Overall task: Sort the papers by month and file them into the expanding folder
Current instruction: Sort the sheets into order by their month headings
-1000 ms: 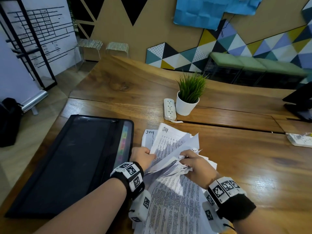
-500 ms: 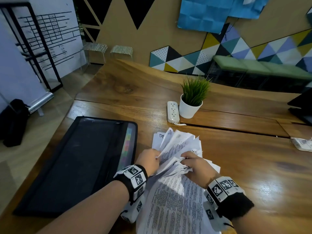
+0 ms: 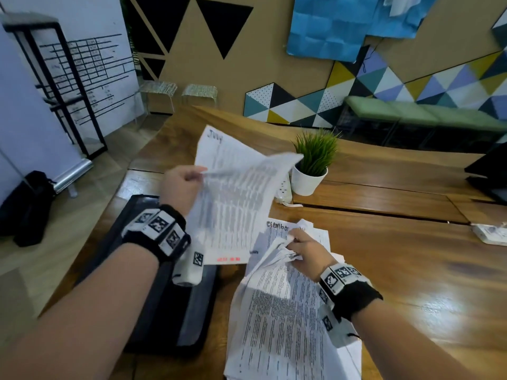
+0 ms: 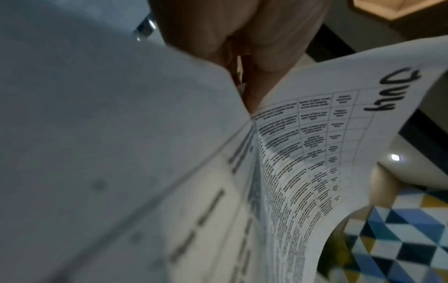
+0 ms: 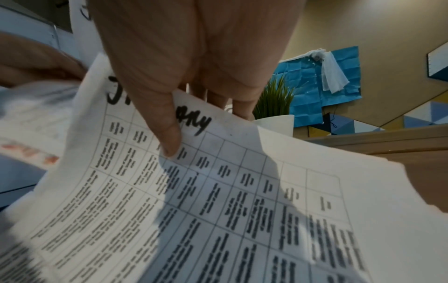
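Note:
My left hand (image 3: 196, 174) pinches a few printed sheets headed "July" (image 3: 233, 193) and holds them up above the black expanding folder (image 3: 164, 303), which lies flat at the table's left and is partly hidden by my forearm. The left wrist view shows the fingers (image 4: 257, 57) on the July sheet (image 4: 363, 124). My right hand (image 3: 292, 242) grips the curled top edges of the paper stack (image 3: 282, 319) on the table. Its thumb (image 5: 167, 130) presses a sheet headed "J…ary" (image 5: 230, 201). A sheet ending "ecember" (image 3: 277, 227) shows behind it.
A potted green plant (image 3: 312, 163) and a white power strip (image 3: 284, 192) stand just beyond the papers. A dark device (image 3: 488, 174) and a small white object (image 3: 491, 233) lie at the far right. Bare wooden table (image 3: 411, 270) stretches to the right.
My left hand has pulled the July sheets out of the stack and raised them up and to the left. The right hand stays on the stack, still gripping its curled edges.

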